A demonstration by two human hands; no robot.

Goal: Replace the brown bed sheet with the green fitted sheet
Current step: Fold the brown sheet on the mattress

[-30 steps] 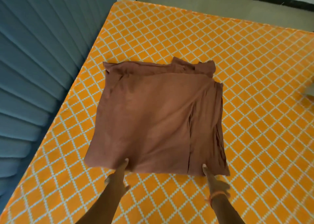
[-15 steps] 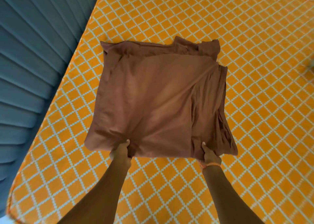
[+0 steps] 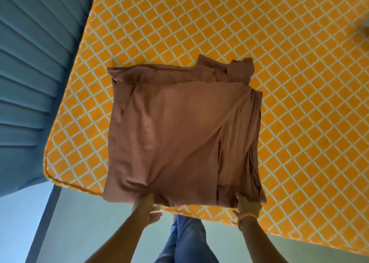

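The brown bed sheet (image 3: 179, 131) lies folded into a rough square on the bare orange mattress (image 3: 289, 83), its near edge reaching the mattress's front edge. My left hand (image 3: 147, 207) grips the sheet's near edge left of centre, bunching the cloth. Near the sheet's near right corner, my right hand (image 3: 247, 205), with an orange band at the wrist, grips the stacked layers. No green fitted sheet shows in this view.
A blue ribbed headboard (image 3: 36, 73) runs along the mattress's left side. Pale floor (image 3: 69, 232) and my blue-trousered legs (image 3: 189, 240) show below the mattress's front edge. A blurred object (image 3: 363, 33) sits at the far right edge.
Both hands went from touching the near edge to gripping it. The folded sheet has slid toward me to the mattress's front edge, and the view has tilted down to show the floor.
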